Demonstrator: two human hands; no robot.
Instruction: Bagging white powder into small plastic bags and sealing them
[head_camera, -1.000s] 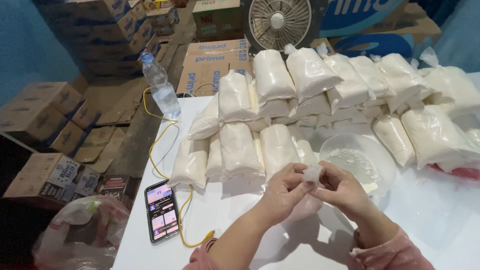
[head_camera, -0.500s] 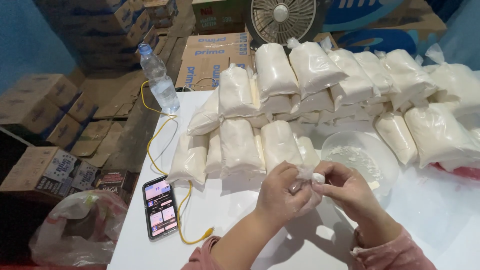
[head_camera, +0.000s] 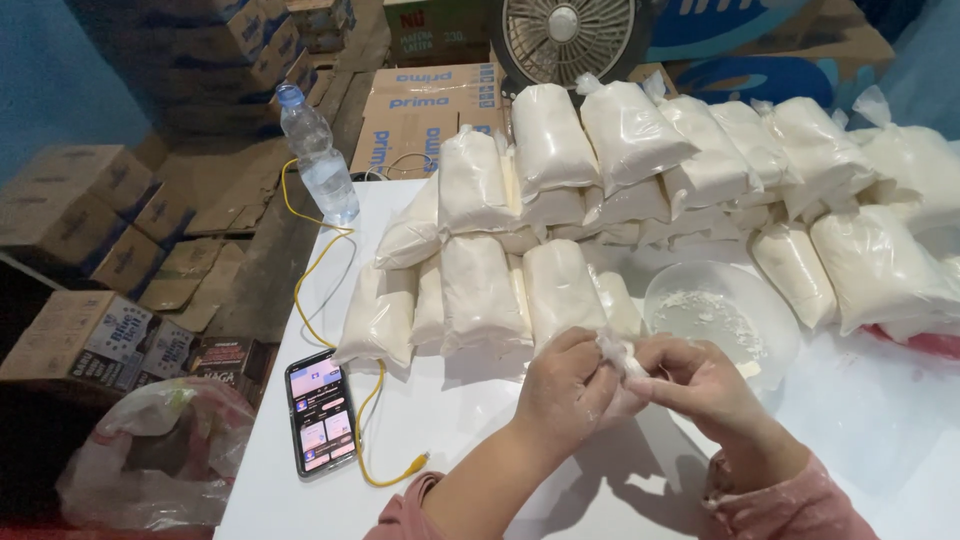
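Note:
My left hand (head_camera: 566, 385) and my right hand (head_camera: 697, 383) meet over the white table (head_camera: 450, 430), both pinching the twisted top of a small clear plastic bag (head_camera: 620, 355) between their fingers. Most of that bag is hidden by my hands. Just behind my right hand sits a clear plastic bowl (head_camera: 722, 318) with white powder in it. Beyond it, several filled bags of white powder (head_camera: 560, 200) lie stacked in rows across the table.
A smartphone (head_camera: 320, 412) with a lit screen lies near the table's left edge, with a yellow cable (head_camera: 340, 300) beside it. A water bottle (head_camera: 318, 155) stands at the far left corner. A fan (head_camera: 566, 38), cardboard boxes (head_camera: 90, 210) and a plastic bag (head_camera: 160, 460) surround the table.
Both hands stay together on the small bag, fingers working its top; they have shifted slightly lower and nearer to me. The camera has tilted a little.

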